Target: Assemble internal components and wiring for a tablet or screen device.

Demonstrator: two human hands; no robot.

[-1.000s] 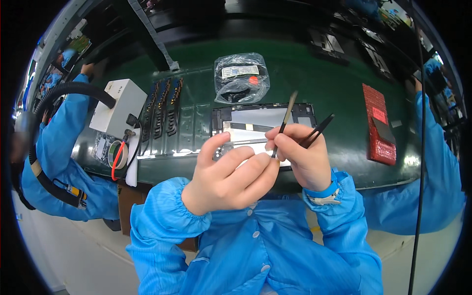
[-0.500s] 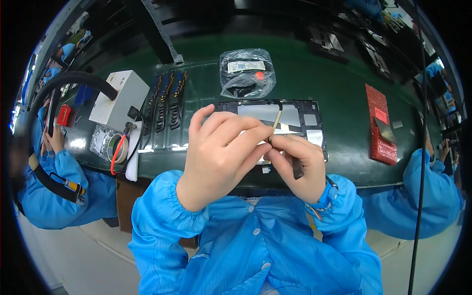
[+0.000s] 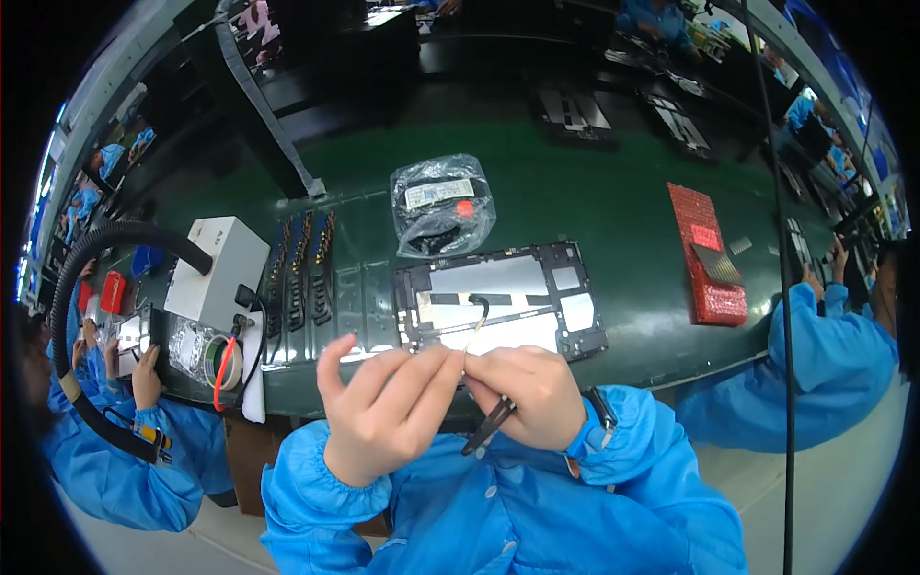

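Observation:
My left hand (image 3: pixel 388 412) pinches the near end of a thin pale flex cable (image 3: pixel 476 331) between thumb and forefinger, its other fingers raised. Against it, my right hand (image 3: pixel 537 395) grips the same end, with dark tweezers (image 3: pixel 491 426) tucked in its palm and pointing down-left. The cable's far end is black and curls over an open tablet housing (image 3: pixel 431 335), which has a black frame and silver plates and lies flat beyond my hands. My fingertips hide the gripped end of the cable.
Left of the housing lie several black cable parts (image 3: pixel 299 278) in rows, a white box (image 3: pixel 218 273) with a black hose (image 3: pixel 125 230), and a tape roll (image 3: pixel 225 362). Behind is a clear plastic bag (image 3: pixel 443 206); at right, red bubble wrap (image 3: pixel 704 259). Co-workers sit either side.
The view has shifted, so the table sits lower in it. My hands have come toward me, off the housing, and hold the cable lower. The tweezers in my right hand show more fully.

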